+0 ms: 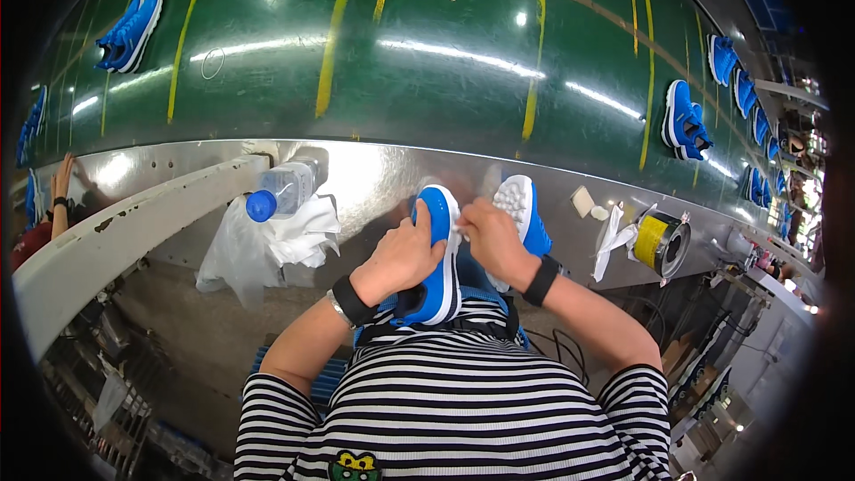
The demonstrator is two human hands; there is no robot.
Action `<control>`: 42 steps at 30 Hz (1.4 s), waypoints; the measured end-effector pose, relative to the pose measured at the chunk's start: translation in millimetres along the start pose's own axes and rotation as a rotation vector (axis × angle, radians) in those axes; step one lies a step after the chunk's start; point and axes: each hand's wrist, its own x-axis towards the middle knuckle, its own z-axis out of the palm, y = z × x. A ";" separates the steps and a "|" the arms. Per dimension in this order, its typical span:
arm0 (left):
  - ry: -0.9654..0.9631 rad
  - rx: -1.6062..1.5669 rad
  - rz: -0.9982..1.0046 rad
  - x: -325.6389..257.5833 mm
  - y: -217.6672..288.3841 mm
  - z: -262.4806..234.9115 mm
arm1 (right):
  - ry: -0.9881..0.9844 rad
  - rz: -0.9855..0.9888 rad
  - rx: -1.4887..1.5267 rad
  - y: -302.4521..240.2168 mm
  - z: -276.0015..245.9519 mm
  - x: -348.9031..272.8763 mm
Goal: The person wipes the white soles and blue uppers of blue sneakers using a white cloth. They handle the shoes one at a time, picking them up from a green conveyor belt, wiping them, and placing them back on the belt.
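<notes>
A blue sneaker point(441, 289) with a white sole is held upright at the front of the metal ledge, its toe pointing away from me. My left hand point(399, 256) grips it from the left, fingers over the upper. At the right edge of its sole, my right hand point(499, 239) is closed in a pinch, on or beside a small whitish bit too small to name. Just beyond that hand, a second blue sneaker point(536, 233) lies on its side, its knobbly white sole facing left. My right hand partly covers it.
A green belt point(427, 98) with yellow lines carries blue sneakers point(684, 120). Left on the ledge are a blue-capped bottle point(283, 191) and a white plastic bag point(233, 254), near a pale beam point(142, 236). A yellow tape roll point(655, 240) is right. Another person's hand point(62, 180) is far left.
</notes>
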 end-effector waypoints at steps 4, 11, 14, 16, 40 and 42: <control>-0.007 -0.024 -0.005 -1.4 -6.0 -1.5 | 0.081 0.024 0.099 -3.1 2.6 1.5; -0.004 -0.029 -0.005 -2.1 -2.9 -4.1 | 0.109 -0.010 0.022 1.8 13.5 48.7; -0.011 -0.024 -0.004 -1.5 -4.5 -2.9 | 0.117 0.010 0.017 -3.6 16.1 28.7; -0.004 -0.018 0.013 -0.2 -4.6 -0.9 | 0.143 -0.023 0.022 -4.0 14.7 13.2; 0.278 0.232 0.057 5.4 4.2 11.3 | 0.612 0.221 -0.155 126.7 -43.6 -149.4; 0.271 0.216 0.056 6.8 4.4 11.0 | 0.497 0.187 0.031 113.7 -40.3 -143.8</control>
